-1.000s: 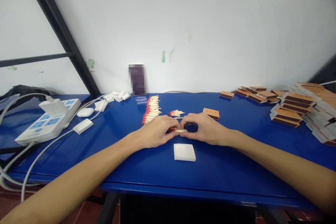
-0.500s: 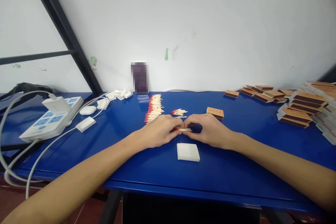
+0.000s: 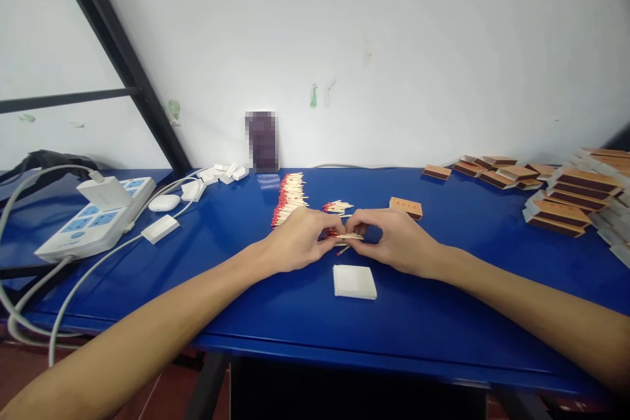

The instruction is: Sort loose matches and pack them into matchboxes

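Between my two hands is a small bundle of red-tipped matches (image 3: 347, 235), lying crosswise. My left hand (image 3: 302, 241) pinches it at the red heads. Thumb and fingers of my right hand (image 3: 386, 241) close on the pale ends. Under the bundle a single match (image 3: 342, 251) slants with its red head toward me. Just beyond my hands lies a small heap of matches (image 3: 337, 207), and a long row of matches (image 3: 290, 198) stretches back on the left. A white matchbox tray (image 3: 354, 282) rests in front of my hands. An orange matchbox (image 3: 406, 207) lies behind my right hand.
Stacked matchbox sleeves (image 3: 558, 213) and several loose ones (image 3: 497, 170) fill the right side of the blue table (image 3: 275, 321). On the left are a power strip (image 3: 93, 220), cables, a white case (image 3: 164, 203) and white pieces (image 3: 224, 173). A pixelated dark object (image 3: 263, 141) stands against the wall.
A slanting single match now shows below the bundle between my hands. My fingers have shifted slightly on the matches, and more of the bundle is visible. The view has tilted a little.
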{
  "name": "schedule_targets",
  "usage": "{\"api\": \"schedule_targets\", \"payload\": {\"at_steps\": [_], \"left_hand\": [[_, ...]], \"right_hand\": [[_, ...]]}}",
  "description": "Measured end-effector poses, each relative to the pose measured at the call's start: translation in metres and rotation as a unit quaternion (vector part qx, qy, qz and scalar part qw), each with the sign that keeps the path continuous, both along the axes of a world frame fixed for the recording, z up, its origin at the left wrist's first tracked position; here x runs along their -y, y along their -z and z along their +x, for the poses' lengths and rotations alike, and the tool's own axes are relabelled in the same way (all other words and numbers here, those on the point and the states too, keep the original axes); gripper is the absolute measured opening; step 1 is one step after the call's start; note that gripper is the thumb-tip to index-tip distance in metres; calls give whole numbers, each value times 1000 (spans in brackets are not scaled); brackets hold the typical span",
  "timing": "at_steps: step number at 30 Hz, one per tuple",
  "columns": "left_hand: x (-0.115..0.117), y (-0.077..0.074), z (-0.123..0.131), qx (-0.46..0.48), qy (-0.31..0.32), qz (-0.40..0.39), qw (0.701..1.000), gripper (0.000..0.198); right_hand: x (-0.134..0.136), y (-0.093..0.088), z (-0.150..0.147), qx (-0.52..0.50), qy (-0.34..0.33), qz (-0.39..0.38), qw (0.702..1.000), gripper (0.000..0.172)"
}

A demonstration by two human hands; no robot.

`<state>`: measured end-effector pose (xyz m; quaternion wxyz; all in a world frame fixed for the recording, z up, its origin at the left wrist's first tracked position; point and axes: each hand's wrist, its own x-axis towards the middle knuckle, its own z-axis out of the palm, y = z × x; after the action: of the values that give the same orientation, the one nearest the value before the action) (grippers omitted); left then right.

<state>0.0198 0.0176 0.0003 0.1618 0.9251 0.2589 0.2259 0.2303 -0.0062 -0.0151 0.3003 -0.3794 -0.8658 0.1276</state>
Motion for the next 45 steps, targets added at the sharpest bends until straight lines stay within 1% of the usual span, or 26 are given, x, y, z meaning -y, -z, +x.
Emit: {"api": "schedule_targets", "payload": {"at_steps": [3,5,7,9,12,14,18,23,26,29,34,40,43,45], "left_hand": [[4,-5,-2,24,13,1,1000,10],[8,-10,-3,33,26,-1,999,9],[13,-13,-4,34,50,-14,998,9],[18,-16,-5,33,82,-40,995,9],[23,-16,-5,17,119,-79,990,8],[24,-15,-4,-5,127,-88,988,6],[25,-14,-4,-30,134,-74,988,7],[25,-18,-6,-34,158,-60,985,8],[24,-19,-8,-47,150,-30,987,12],[21,-16,-10,-45,140,-10,989,19],[16,-10,-11,-54,141,-14,988,20],[18,-15,-9,-74,121,-2,990,24],[19,-16,-8,-80,111,8,991,28],[18,-15,-8,-82,112,2,990,28]], "right_hand": [[6,-9,1,-13,-4,-2,1000,9],[13,-18,2,-12,-4,-18,1000,9],[21,-26,2,-2,-14,-61,998,10],[29,-33,2,6,-26,-124,992,11],[36,-35,2,15,-34,-206,978,18],[38,-34,1,24,-37,-230,972,24],[39,-33,0,50,-27,-209,976,26],[40,-34,-2,65,-37,-191,979,26],[41,-33,-2,75,-47,-185,979,24],[41,-32,-1,90,-47,-170,980,23],[43,-33,1,121,-48,-160,979,19],[46,-36,4,168,-35,-133,976,12],[46,-38,6,178,-41,-131,974,10],[46,-40,7,179,-50,-134,973,8]]}}
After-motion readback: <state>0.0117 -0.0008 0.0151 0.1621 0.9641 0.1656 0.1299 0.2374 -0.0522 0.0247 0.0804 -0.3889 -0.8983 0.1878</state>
